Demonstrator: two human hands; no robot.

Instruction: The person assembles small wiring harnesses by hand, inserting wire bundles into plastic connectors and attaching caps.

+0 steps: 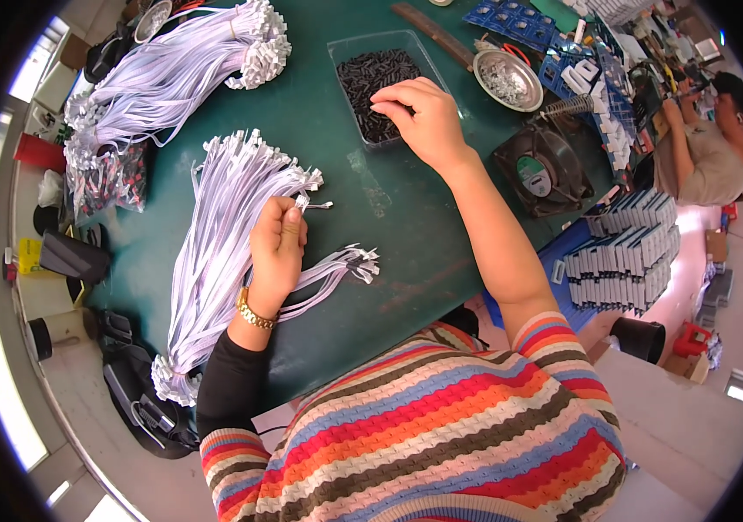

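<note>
- Left hand (277, 244): closed on white cable (303, 201), beside bundle of cables (219, 204).
- Right hand (428, 117): fingers bent over clear tray (371, 44) of black pieces (376, 80); whether gripping, cannot tell.

Your knitted top (441, 426) runs in wavy stripes of red, orange, blue, pale pink and dark brown; your left undersleeve (232, 378) is black, your bracelet (255, 311) gold. The cables (215, 226) are white with a lilac tinge, the small pieces (373, 74) black, your worktop (415, 226) deep green.
</note>
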